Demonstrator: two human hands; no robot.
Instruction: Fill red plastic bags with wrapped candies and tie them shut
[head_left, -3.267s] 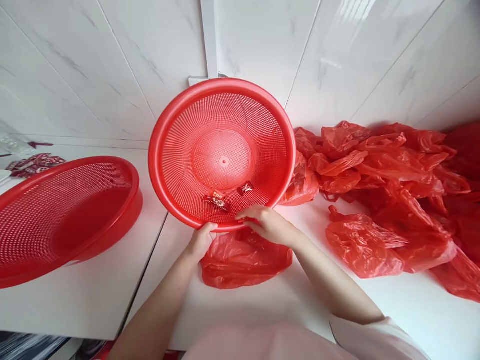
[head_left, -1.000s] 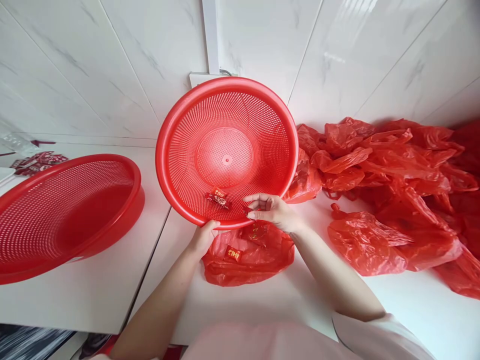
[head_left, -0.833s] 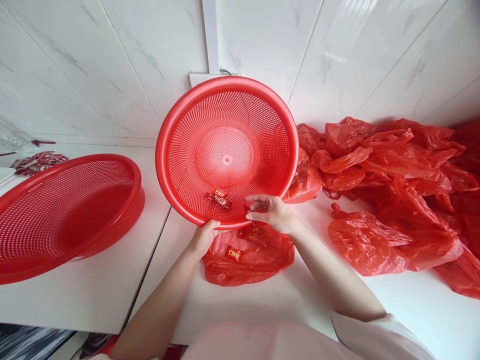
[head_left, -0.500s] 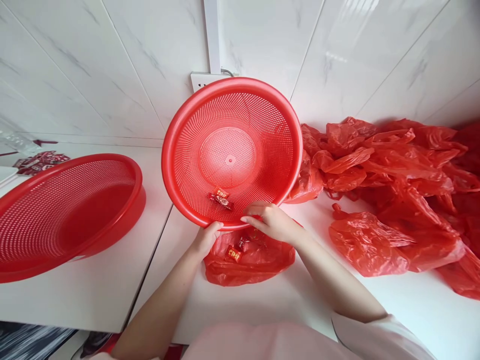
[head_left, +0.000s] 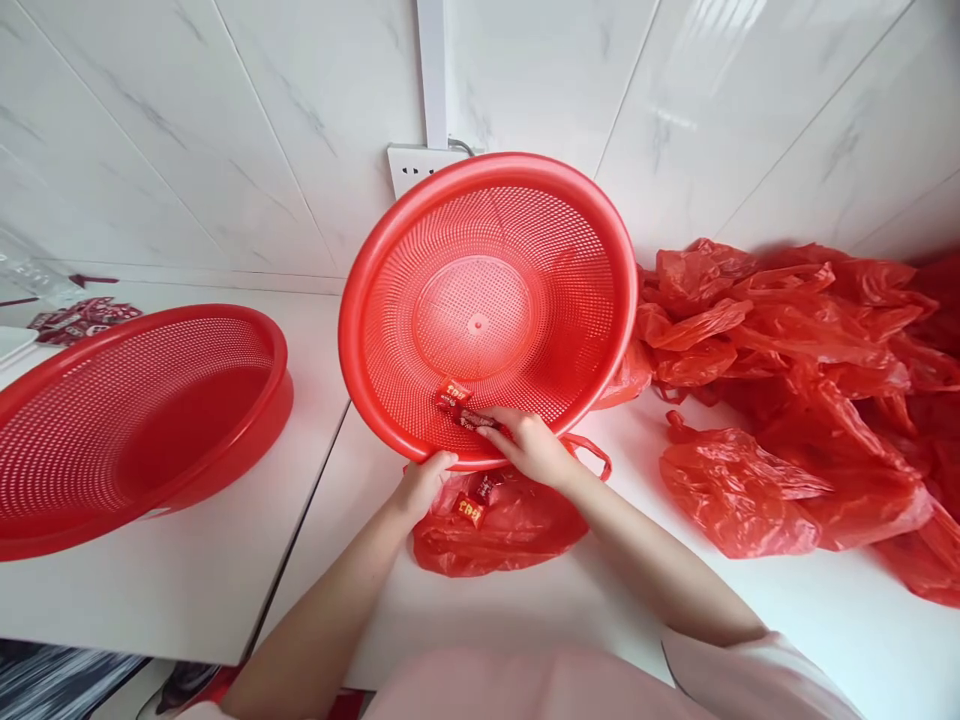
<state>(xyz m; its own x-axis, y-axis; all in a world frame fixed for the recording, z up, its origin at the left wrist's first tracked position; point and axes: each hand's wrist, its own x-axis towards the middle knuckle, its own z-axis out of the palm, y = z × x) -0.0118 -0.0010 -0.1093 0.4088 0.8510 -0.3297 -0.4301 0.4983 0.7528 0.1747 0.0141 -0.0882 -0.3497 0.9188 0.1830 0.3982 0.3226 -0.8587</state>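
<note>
A red mesh basket (head_left: 477,300) is tilted towards me in the middle. My left hand (head_left: 424,484) grips its near rim, thumb over the edge. Inside the basket, low down, my right hand (head_left: 526,440) has its fingers on a dark red wrapped candy (head_left: 478,421). Touching that candy is a brighter red packet (head_left: 453,394) with gold print. Below the near rim lies a red plastic bag (head_left: 495,545), partly hidden by the basket. A red packet with gold print (head_left: 471,510) and a small dark candy (head_left: 486,488) are on the bag.
Another red mesh basket (head_left: 202,400) stands tilted at the left, with dark red packets (head_left: 86,318) behind it. Crumpled red plastic bags (head_left: 810,330) are heaped at the right. A white power strip (head_left: 409,165) is on the tiled wall behind the middle basket.
My right hand has moved from the near rim into the basket and onto the dark candy. The basket has shifted slightly right, and a bag handle now shows beside my right wrist.
</note>
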